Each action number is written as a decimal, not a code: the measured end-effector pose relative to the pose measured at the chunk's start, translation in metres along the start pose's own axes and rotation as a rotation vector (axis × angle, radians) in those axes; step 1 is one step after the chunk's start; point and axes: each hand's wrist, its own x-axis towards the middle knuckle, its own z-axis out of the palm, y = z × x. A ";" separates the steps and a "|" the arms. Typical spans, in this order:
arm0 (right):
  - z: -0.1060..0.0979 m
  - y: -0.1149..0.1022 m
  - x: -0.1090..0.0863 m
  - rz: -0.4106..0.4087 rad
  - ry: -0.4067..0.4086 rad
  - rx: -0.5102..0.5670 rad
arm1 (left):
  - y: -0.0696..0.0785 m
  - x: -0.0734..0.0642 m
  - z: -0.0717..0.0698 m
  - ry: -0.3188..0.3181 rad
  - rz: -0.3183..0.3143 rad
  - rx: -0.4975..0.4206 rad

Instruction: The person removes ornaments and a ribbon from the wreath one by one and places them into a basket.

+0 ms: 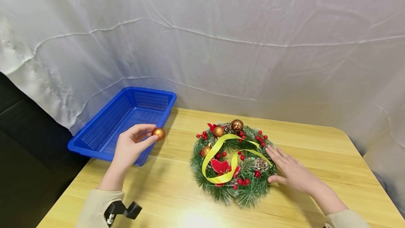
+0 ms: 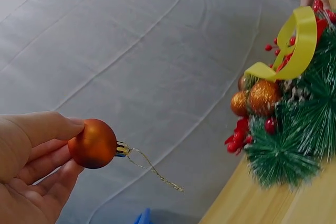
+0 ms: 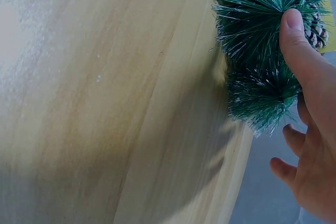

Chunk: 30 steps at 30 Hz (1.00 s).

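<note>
Between thumb and fingertips my left hand (image 1: 131, 146) pinches an orange-gold Christmas ball (image 1: 159, 134), held near the right rim of the blue basket. A gold string loop (image 2: 152, 169) hangs from the ball's cap in the left wrist view. On the table lies a green Christmas wreath (image 1: 221, 194) with red berries, pinecones, red flowers and several gold and brown balls. A yellow ribbon (image 1: 207, 157) curls loosely over it. My right hand (image 1: 292, 171) rests at the wreath's right side, fingers fairly straight, its thumb (image 3: 296, 35) on the green needles.
A blue plastic basket (image 1: 95, 115) with slotted walls stands at the table's back left. The wooden table (image 1: 329, 157) has a rounded back right corner. Behind it hangs a grey-white cloth (image 1: 221, 69), and something black fills the far left.
</note>
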 end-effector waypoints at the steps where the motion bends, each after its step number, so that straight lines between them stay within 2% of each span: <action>1: 0.000 0.000 0.000 0.000 0.000 0.000 | -0.001 0.000 -0.002 0.005 -0.005 0.007; 10: 0.000 0.000 0.001 0.003 -0.002 0.007 | -0.007 -0.001 -0.023 0.054 -0.085 0.069; 17: 0.001 0.001 0.001 0.005 -0.009 0.006 | -0.012 0.000 -0.035 0.116 -0.116 0.076; 22: 0.001 0.001 0.001 0.006 -0.007 0.006 | -0.017 -0.001 -0.043 0.136 -0.145 0.095; 30: 0.001 0.001 0.001 0.003 -0.007 0.012 | -0.024 -0.001 -0.050 0.192 -0.166 0.045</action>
